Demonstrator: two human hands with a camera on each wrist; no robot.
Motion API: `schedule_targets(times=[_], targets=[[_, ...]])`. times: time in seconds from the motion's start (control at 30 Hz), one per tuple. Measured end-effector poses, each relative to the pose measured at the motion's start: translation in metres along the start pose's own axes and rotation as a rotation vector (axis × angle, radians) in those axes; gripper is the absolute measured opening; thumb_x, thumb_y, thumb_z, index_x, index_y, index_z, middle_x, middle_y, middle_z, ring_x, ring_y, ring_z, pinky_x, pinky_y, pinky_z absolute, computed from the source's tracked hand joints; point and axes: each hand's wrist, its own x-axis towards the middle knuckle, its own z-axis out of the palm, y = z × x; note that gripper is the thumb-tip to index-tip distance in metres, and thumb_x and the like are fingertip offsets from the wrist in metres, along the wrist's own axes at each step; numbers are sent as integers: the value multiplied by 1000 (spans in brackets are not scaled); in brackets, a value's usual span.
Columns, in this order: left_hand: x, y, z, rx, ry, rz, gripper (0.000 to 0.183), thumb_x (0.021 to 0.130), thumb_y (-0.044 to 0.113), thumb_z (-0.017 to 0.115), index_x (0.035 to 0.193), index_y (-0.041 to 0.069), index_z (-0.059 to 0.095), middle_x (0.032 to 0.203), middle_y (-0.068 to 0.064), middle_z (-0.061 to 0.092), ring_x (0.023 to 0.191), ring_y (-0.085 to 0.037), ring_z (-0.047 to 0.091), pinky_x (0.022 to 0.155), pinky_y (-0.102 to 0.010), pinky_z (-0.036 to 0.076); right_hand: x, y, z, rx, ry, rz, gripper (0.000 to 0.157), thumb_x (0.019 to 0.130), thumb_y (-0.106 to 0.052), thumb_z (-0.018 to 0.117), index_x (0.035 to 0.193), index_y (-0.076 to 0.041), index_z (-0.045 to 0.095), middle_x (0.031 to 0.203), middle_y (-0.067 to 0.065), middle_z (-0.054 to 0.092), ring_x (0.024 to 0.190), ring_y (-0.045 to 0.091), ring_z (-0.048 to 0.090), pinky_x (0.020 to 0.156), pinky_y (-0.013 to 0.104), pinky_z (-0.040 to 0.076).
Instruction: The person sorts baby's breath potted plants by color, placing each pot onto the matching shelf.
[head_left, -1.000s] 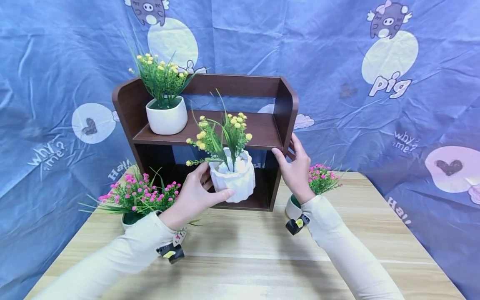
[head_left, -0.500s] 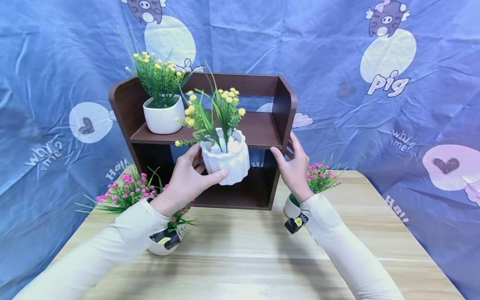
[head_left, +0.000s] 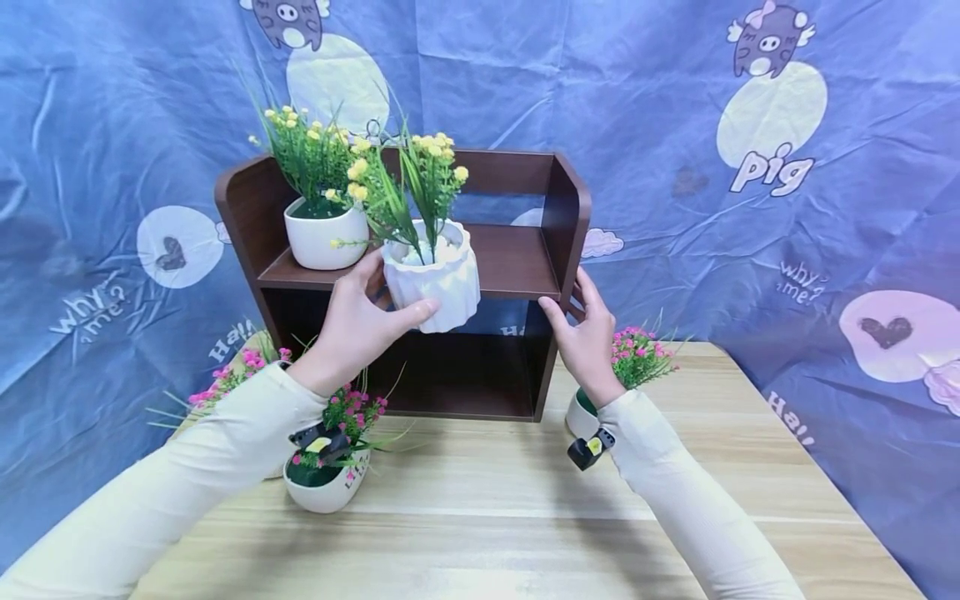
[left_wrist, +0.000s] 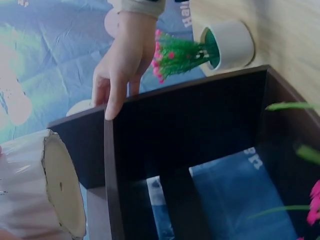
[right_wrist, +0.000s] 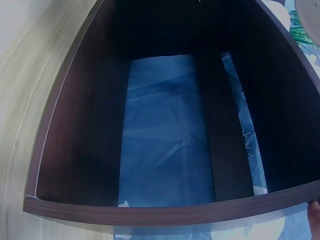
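Left hand [head_left: 358, 321] pinches white pot [head_left: 444, 285], potted yellow plant [head_left: 324, 237] just left of grip; right hand [head_left: 588, 337] grips shelf [head_left: 517, 260] side. Left wrist view shows pot's base [left_wrist: 65, 177], head view doesn't.

Long cream-white sleeves [head_left: 690, 492] — black wrist cameras [head_left: 583, 453] (yellow-marked).

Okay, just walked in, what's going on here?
A person's left hand grips a fluted white pot of yellow flowers, held up in front of a dark brown shelf. The right hand grips the shelf's side panel. A smooth white pot of yellow flowers stands at the left end of the upper board; pots of pink flowers stand on the wooden table.
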Motion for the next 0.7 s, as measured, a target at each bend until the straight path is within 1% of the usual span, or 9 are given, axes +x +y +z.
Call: schedule_targets(times=[0.07, 0.2, 0.3, 0.37, 0.47, 0.6, 0.7], targets=[[6, 3, -1, -14, 2, -4, 70, 78, 11, 79, 139, 3, 44, 130, -9, 55, 118, -18, 55, 104, -33, 42, 0, 0, 0, -2, 2, -2, 54, 87, -4, 68, 137, 1, 48, 128, 23, 58, 116, 33, 58, 94, 46, 49], [19, 7, -2, -37, 11, -20, 73, 79, 12, 78, 141, 4, 40, 131, -10, 55, 120, -17, 54, 104, -30, 42, 2, 22, 1, 5, 10, -11, 55, 88, -13, 70, 139, -10, 50, 128, 13, 60, 117, 25, 59, 94, 40, 50], [29, 8, -2, -42, 29, -21, 71, 79, 12, 77, 140, 5, 41, 130, -11, 56, 117, -19, 56, 101, -30, 45, 2, 37, 4, 20, 16, -11, 56, 87, -18, 71, 139, -17, 50, 129, 6, 60, 117, 20, 58, 94, 37, 50], [35, 7, -1, -38, 41, -13, 69, 79, 12, 77, 139, 6, 44, 129, -10, 57, 115, -19, 56, 99, -31, 47, 1, 36, 4, 19, 17, -5, 56, 87, -16, 71, 139, -15, 50, 129, 7, 60, 117, 22, 58, 95, 37, 50], [44, 5, -2, 1, 65, -13, 69, 79, 16, 78, 139, 8, 45, 128, -8, 58, 113, -18, 57, 95, -31, 49, 0, 31, 5, 26, 21, -5, 55, 87, -11, 70, 139, -10, 50, 129, 12, 60, 117, 27, 58, 95, 40, 50], [56, 1, -1, 63, 95, -19, 73, 78, 22, 79, 140, 10, 44, 126, -6, 59, 111, -15, 58, 93, -30, 49, -1, 12, 4, 29, 26, -10, 54, 87, -4, 68, 137, 1, 48, 128, 22, 58, 116, 34, 57, 95, 46, 49], [63, -2, 0, 117, 126, -21, 74, 76, 25, 80, 140, 11, 45, 125, -5, 60, 109, -15, 58, 93, -30, 48, -2, 0, 3, 25, 28, -3, 53, 87, -1, 67, 135, 6, 47, 128, 25, 57, 116, 36, 57, 95, 48, 48]])
